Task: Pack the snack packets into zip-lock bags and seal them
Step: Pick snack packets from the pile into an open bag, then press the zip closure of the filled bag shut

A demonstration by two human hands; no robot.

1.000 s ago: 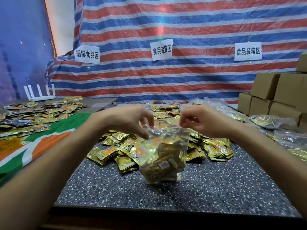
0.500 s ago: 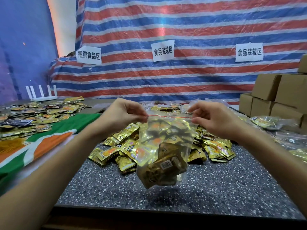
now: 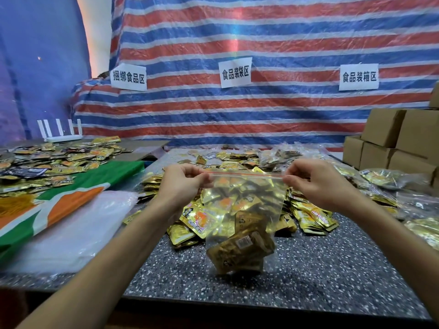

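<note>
Head camera looks forward-down, near the table (image 3: 320, 281)

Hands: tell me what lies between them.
In the head view, the sealing strip of the zip-lock bag spans from left hand to right hand; snack packets hang inside below.

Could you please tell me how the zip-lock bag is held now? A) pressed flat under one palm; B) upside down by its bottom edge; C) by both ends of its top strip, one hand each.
C: the left hand and right hand pinch the zip-lock bag at either end of its top.
</note>
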